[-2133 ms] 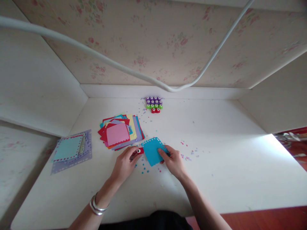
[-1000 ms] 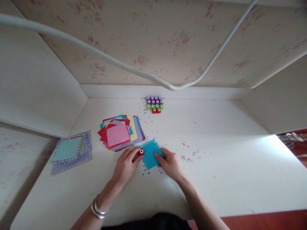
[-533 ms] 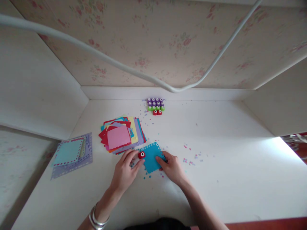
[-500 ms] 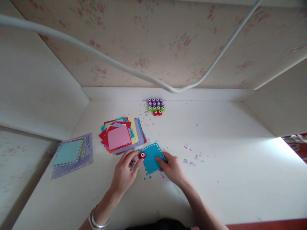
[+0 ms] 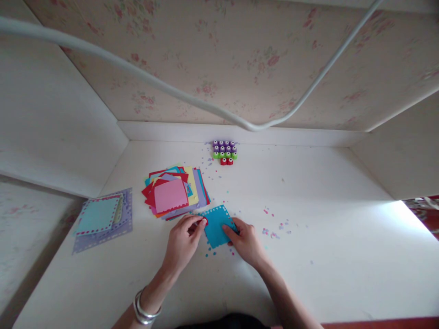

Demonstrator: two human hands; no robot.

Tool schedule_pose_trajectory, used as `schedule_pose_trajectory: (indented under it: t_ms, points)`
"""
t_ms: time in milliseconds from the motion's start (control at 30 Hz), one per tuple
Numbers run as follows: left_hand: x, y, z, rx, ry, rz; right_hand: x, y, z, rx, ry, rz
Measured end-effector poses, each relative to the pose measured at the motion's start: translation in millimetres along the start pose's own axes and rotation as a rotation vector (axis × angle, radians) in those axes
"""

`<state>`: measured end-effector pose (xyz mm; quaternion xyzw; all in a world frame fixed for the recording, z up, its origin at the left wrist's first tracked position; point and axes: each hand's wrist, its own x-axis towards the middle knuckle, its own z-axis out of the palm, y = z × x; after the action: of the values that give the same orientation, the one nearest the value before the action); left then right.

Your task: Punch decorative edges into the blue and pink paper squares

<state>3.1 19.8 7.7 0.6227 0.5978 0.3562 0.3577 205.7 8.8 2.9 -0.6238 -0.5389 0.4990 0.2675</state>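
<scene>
My left hand [image 5: 184, 235] is closed around a small red craft punch [image 5: 205, 221] at the left edge of a blue paper square [image 5: 216, 228]. Its thumb covers most of the punch top. The fingers of my right hand [image 5: 246, 240] pinch the square's right side, thumb on top. Small punched holes run along the upper edge of the blue paper and part of its left edge. Bits of blue confetti [image 5: 206, 255] lie on the table just below it.
Left of centre lies a pile of coloured paper [image 5: 171, 194]. Punched sheets [image 5: 98, 217] rest farther left. Rows of purple, green and red punches [image 5: 224, 152] stand near the back wall. Confetti [image 5: 273, 235] is scattered to the right. A white cable [image 5: 164, 87] hangs across the view.
My left thumb has moved onto the top of the red punch, covering its white-and-black mark. The blue paper and my right hand stay nearly in place. The view has shifted slightly.
</scene>
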Motion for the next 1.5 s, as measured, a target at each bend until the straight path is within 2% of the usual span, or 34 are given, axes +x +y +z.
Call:
schedule_pose_trajectory:
  t_ms: [67,167,233,400,633,900,1000,1133,1333,1500]
  points:
    - [5,2,-1.4,0.019,-0.035,-0.091,0,1,1,-0.006,0.005,-0.007]
    - [15,5,-4.6,0.015,-0.165,-0.307,0,1,1,-0.010,0.010,-0.008]
    - [23,6,-6.2,-0.013,-0.252,-0.391,-1,0,2,-0.005,0.009,-0.001]
    - [38,2,-7.0,0.030,-0.367,-0.378,-3,-3,2,0.011,0.012,0.027]
    - [46,1,-8.9,0.069,-0.402,-0.326,-3,-2,1,0.004,0.011,0.018]
    - [35,16,-19.7,-0.058,-0.387,-0.299,-3,-4,2,0.001,0.050,0.016]
    - [30,13,-22.4,-0.092,-0.354,-0.285,-3,-4,2,0.024,0.066,0.035]
    - [24,3,-30.7,-0.029,-0.317,-0.254,-1,-1,1,-0.013,0.099,0.028]
    - [7,-13,-48.5,0.171,-0.188,-0.076,1,4,-6,-0.076,0.080,0.002]
    - [-9,-25,-42.3,0.360,-0.074,0.123,3,-3,-18,-0.272,0.129,-0.109]
